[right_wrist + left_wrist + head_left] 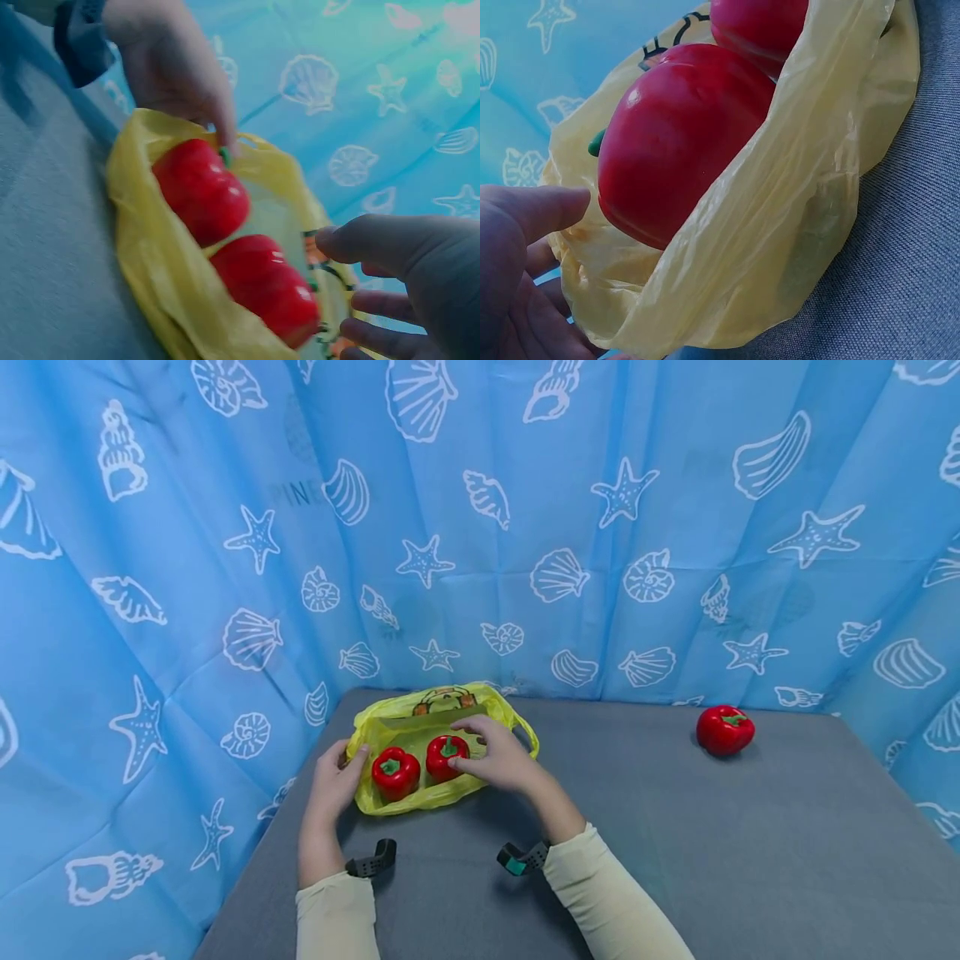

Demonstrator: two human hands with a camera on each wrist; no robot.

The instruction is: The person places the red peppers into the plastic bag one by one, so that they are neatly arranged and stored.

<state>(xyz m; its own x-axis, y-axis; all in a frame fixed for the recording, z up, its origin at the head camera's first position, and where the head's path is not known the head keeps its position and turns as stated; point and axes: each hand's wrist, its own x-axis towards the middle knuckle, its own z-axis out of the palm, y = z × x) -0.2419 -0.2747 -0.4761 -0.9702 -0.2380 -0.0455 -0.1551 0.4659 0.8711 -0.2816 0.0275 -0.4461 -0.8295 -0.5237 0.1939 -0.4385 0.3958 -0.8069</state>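
I count two red peppers (397, 777) inside the yellow bag (427, 799), left side on the desk (660, 843); third pepper (718, 735) sits outside, far right. Left hand (333, 782) loosely straddles the bag's edge, right hand (502, 757) spread at a bagged pepper, neither visibly gripping. Open desk between; curtain (480, 602) bounds the back.

Cream sleeves (615, 893); black perforated wristbands (372, 863), one with teal patch (515, 866)

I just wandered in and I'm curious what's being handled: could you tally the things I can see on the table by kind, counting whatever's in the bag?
Red peppers: 3 (two in the bag, one apart at the right)
Yellow plastic bag: 1
Total: 4
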